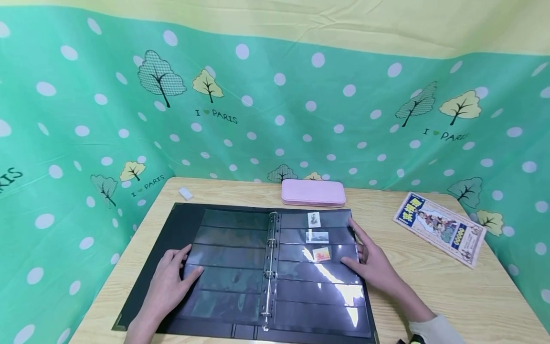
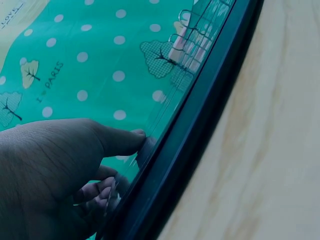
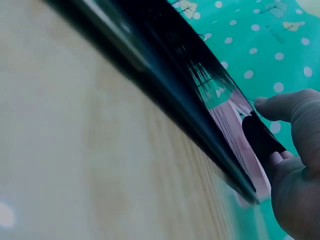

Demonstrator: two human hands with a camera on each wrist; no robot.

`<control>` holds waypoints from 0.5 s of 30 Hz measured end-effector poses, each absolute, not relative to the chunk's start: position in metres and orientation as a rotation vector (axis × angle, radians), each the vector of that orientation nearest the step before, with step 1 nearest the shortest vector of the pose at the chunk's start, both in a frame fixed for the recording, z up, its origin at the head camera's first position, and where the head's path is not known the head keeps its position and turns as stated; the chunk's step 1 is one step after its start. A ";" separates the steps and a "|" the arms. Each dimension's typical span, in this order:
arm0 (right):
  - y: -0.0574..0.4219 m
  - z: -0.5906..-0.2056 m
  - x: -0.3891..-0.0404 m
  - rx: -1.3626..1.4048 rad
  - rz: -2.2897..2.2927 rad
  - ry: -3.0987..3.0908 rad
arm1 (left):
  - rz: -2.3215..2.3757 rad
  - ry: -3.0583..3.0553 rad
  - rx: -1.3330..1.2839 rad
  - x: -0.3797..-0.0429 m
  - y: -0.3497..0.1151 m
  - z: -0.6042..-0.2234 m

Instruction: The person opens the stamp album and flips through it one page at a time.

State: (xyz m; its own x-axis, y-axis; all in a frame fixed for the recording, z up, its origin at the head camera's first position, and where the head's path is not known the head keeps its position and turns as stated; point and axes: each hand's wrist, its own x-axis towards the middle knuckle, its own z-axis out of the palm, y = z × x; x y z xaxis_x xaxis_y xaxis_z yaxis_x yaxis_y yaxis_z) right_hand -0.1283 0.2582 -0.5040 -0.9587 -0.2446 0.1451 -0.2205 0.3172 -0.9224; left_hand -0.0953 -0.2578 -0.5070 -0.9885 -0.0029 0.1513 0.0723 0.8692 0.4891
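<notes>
A black ring-binder stamp album (image 1: 234, 330) lies open on the table, with strip-pocket pages either side of its metal rings (image 1: 269, 267). Three small stamps sit in the upper pockets of the right page (image 1: 309, 310): a pale one (image 1: 314, 220), a bluish one (image 1: 317, 237) and a red-orange one (image 1: 321, 254). My right hand (image 1: 375, 265) pinches that page's outer edge, thumb on top and fingers behind; the edge stands raised in the right wrist view. At the left page's (image 1: 229, 277) outer edge rests my left hand (image 1: 165, 282), its thumb on the glossy surface.
Behind the album stands a pink case (image 1: 313, 192). A small white eraser-like block (image 1: 185, 193) lies at the back left. To the right is a printed booklet (image 1: 440, 228). A green dotted curtain (image 1: 275, 110) hangs around the wooden table (image 1: 429, 296).
</notes>
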 end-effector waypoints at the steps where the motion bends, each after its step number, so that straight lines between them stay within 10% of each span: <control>1: 0.258 -0.502 -0.125 -0.442 -1.754 2.524 | -0.764 -2.899 -0.051 -0.095 -0.258 -0.507; 15: 0.267 -0.487 -0.093 -0.404 -1.609 2.640 | -0.768 -2.931 -0.048 -0.095 -0.254 -0.506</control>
